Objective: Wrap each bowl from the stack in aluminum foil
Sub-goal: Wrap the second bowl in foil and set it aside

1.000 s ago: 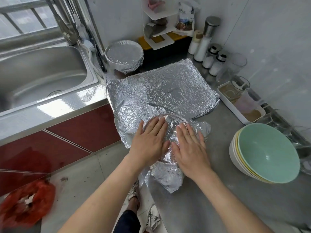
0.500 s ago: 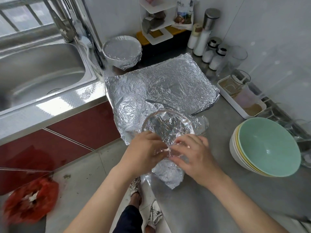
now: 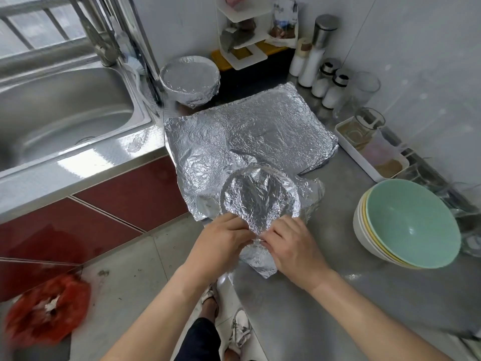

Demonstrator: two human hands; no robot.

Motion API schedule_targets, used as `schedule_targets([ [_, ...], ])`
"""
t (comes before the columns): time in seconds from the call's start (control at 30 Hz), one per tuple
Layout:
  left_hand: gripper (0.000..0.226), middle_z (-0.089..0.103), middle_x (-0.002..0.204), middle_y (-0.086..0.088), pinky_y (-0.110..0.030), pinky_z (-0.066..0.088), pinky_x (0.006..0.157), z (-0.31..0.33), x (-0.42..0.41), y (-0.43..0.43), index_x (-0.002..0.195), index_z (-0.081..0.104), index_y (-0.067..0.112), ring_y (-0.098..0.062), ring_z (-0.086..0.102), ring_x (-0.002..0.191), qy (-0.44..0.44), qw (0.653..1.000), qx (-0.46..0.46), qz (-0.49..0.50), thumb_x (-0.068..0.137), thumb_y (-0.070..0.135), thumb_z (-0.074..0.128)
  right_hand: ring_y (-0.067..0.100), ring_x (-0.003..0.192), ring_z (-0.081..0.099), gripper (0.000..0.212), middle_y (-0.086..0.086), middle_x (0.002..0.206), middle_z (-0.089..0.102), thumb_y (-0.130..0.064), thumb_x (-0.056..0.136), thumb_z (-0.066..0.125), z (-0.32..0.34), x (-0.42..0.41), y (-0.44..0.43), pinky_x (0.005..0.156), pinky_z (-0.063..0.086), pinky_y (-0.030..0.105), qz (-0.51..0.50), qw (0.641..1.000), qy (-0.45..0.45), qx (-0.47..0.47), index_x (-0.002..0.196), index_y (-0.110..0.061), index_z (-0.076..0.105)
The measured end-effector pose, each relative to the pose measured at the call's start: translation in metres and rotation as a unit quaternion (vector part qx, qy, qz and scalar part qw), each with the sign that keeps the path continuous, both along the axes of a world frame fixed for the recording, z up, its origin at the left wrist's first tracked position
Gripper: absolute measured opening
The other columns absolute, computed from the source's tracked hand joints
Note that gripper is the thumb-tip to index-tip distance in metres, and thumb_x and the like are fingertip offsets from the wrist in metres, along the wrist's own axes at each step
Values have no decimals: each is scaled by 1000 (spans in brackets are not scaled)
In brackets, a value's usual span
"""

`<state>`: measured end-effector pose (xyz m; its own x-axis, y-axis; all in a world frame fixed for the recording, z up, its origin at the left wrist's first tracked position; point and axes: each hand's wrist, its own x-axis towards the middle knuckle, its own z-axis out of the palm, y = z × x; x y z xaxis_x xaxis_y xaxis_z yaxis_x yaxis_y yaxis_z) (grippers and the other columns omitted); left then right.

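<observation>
Foil (image 3: 257,261) already lies crumpled over the mouth of the bowl (image 3: 260,199) you are working on. That bowl sits on the counter (image 3: 312,303) just in front of you, at the near edge of the spare foil sheets (image 3: 260,131). It is almost wholly hidden, and only its round rim shows through the wrap.

Your left hand (image 3: 223,243) and right hand (image 3: 294,246) meet at the near rim. The fingers of both are curled and pinching the loose foil there, apparently gathering it to press against the side. A flap hangs below your hands toward the counter edge, and more loose foil sticks out on the right and left of the bowl. So this one looks covered on top but not yet closed around the sides.

As for what is done, one wrapped bowl (image 3: 188,79) stands at the back of the counter, beside the sink (image 3: 65,108), with its foil tucked snugly all round.

As for what is left, the stack of bowls (image 3: 406,225) waits bare on your right, well apart from your hands. A green bowl is on top, with yellow and white rims showing beneath. You have at least three there, though the exact count is hard to tell.

By this reckoning you are on the second bowl, with most of the job ahead and spare foil flat and ready behind it.
</observation>
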<state>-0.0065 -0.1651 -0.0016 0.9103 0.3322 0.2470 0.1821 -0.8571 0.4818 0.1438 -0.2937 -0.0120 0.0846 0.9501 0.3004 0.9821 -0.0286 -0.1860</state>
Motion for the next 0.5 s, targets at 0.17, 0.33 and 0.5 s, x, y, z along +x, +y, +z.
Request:
schedule_targets([
  [0.17,13,67,83,4,-30,50,70,9,2,8,81,77,14,-19,58,84,-54,998,29,-3,77,2,76,24,69,40,17,6,70,46,3,72,67,9,-17,6,64,37,35,-48,996,-7,73,70,-11,57],
  [0.33,24,70,90,2,-25,48,81,15,-6,24,84,77,13,-20,59,96,-55,997,51,17,71,-7,81,26,66,45,20,5,69,47,-1,71,73,9,-47,22,63,34,36,-128,988,4,83,69,-12,57],
  [0.5,29,72,92,3,-22,45,85,10,-11,28,84,77,12,-17,57,100,-13,998,46,38,65,-8,83,19,80,50,13,-3,83,54,-29,82,71,6,-55,32,73,34,32,-126,991,46,26,89,-20,66],
])
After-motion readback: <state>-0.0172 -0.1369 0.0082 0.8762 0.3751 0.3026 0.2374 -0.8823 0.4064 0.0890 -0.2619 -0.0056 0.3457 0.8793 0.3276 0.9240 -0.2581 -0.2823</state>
